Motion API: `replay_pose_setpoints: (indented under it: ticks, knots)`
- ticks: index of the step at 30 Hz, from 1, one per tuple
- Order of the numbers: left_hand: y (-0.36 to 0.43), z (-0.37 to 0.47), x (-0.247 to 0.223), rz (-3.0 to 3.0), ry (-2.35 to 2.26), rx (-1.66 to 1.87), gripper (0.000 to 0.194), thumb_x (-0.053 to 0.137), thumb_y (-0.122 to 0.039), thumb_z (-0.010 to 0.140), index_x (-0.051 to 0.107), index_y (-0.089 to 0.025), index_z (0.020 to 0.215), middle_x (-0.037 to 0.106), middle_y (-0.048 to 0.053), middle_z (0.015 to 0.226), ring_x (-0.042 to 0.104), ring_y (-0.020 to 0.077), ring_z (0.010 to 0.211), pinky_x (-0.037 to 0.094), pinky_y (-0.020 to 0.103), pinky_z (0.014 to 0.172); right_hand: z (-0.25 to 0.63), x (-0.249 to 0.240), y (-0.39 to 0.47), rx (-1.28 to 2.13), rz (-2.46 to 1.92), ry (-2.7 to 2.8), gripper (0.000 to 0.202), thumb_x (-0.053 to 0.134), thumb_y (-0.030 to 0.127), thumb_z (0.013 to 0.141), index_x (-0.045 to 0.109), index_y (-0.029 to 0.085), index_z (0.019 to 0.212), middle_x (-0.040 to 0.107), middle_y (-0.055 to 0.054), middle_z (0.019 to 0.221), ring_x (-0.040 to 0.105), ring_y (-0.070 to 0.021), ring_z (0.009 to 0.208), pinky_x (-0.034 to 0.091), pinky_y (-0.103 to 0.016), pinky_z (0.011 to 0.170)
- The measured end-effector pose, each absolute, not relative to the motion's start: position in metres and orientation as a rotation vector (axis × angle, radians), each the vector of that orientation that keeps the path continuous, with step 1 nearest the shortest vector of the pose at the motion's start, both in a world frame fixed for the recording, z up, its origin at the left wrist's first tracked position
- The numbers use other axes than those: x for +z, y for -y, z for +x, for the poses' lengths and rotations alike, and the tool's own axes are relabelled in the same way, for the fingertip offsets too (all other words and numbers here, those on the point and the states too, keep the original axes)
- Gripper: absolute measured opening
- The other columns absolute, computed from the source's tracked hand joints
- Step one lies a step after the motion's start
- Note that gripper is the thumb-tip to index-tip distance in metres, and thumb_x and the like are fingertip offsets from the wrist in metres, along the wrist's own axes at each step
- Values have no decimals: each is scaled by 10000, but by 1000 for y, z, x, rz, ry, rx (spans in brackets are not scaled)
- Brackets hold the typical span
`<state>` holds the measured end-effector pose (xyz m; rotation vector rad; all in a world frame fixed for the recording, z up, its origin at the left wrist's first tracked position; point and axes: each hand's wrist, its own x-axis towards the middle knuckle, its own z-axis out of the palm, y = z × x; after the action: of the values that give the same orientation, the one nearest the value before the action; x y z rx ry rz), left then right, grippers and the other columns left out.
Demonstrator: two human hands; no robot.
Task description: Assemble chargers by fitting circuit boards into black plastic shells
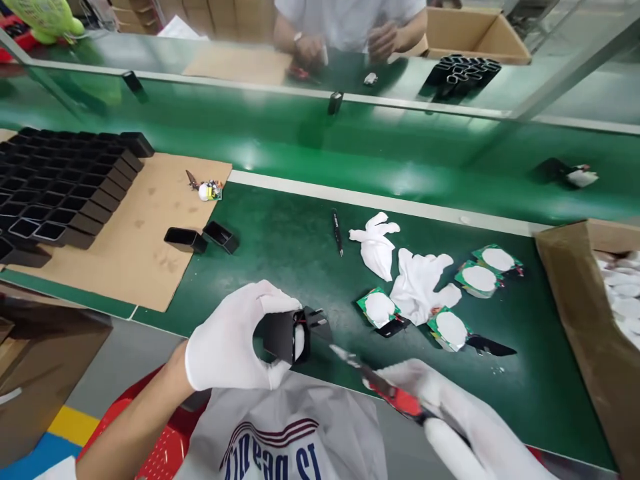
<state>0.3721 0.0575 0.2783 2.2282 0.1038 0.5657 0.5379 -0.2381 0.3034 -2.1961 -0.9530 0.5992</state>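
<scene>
My left hand (239, 337), in a white glove, grips an open-ended black plastic housing (279, 337) near the table's front edge. Inside the housing's mouth sits a white round pad (299, 342), and a dark flap (319, 325) sticks out of the opening. My right hand (450, 413), also gloved, is wrapped round red-handled pliers (400, 399), slightly blurred. Their metal tip points at the flap; I cannot tell whether it touches. To the right lie several green circuit boards with white pads (379, 308), some with dark flaps wired on.
Rows of black housings (75, 183) stand on cardboard (150, 220) at left, with two loose housings (220, 237) nearby. White gloves (420, 283) and a black pen-like tool (337, 232) lie mid-table. A cardboard box (575, 333) stands at right. Across the divider, a co-worker's hands (383, 41) are visible.
</scene>
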Motion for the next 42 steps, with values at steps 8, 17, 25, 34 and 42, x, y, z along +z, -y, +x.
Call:
replay_pose_setpoints:
  ticks: [8,17,25,34,42]
  knots:
    - [-76,355,286,2501,-80,562,641,703,-176,695,612,-262,1324,781,79,1187,782,270,1007,654,428,883,535,310,186,856,-2039,1269,369,501,510,1090,664,264,868,812,-105,1162,783,-274,1001,657,-393,853]
    - [-77,358,296,2615,-51,511,577,691,-133,710,610,-239,1272,785,78,1166,778,270,1015,647,399,862,535,312,182,765,-2066,1367,395,452,495,1129,547,257,829,738,-51,971,685,-208,781,581,-357,706]
    - [-78,362,300,2765,67,502,530,630,-98,732,646,-170,1257,805,110,1157,744,279,906,625,419,760,536,316,183,590,-2167,1493,353,447,456,1127,623,253,897,752,-79,1001,734,-242,782,612,-385,677]
    - [-71,369,298,2899,70,334,511,641,-73,682,733,-150,1178,802,98,1090,692,273,809,579,418,701,528,313,177,630,-2305,1313,243,516,415,1053,690,245,1043,800,-71,1002,786,-252,829,646,-405,743]
    - [-62,383,269,2838,-18,335,508,790,-251,762,722,-132,1251,747,154,1127,712,310,912,562,431,742,528,304,164,865,-2455,1095,291,573,502,997,749,270,991,834,-14,907,807,-256,811,608,-382,729]
